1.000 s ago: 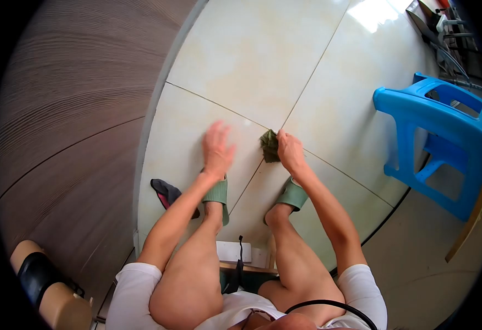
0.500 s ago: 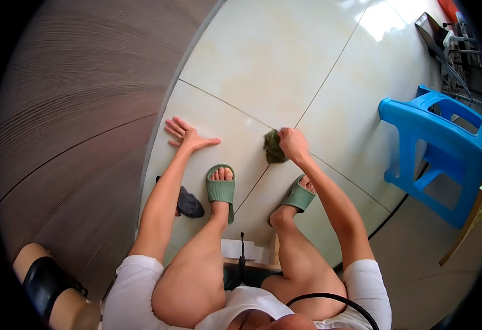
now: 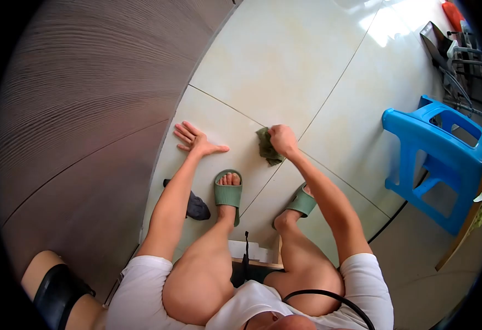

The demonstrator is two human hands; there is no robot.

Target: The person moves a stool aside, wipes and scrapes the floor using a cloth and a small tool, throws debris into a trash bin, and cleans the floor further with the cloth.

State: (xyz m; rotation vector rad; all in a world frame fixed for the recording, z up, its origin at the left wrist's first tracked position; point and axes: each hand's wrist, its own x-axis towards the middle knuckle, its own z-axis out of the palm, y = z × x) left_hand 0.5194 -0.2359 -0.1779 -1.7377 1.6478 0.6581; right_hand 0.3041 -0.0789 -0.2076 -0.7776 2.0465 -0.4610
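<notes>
My right hand is closed on a dark green cloth, which lies bunched against the tiled floor near a grout line. On the left, my left hand rests on the tiles with its fingers spread, close to the foot of the brown wood-grain panel. It holds nothing. Below my hands are my feet in green slippers. A dark grey crumpled fabric item lies on the floor beside my left forearm, which partly hides it.
A blue plastic stool stands at the right. Behind it are a dustpan-like black item, metal tubing and a red object. A wooden edge juts in at lower right. A white box-like object sits between my legs.
My right hand and the cloth have shifted left across the tiles relative to the grout lines. My left hand stays spread on the floor. The whole view has shifted slightly.
</notes>
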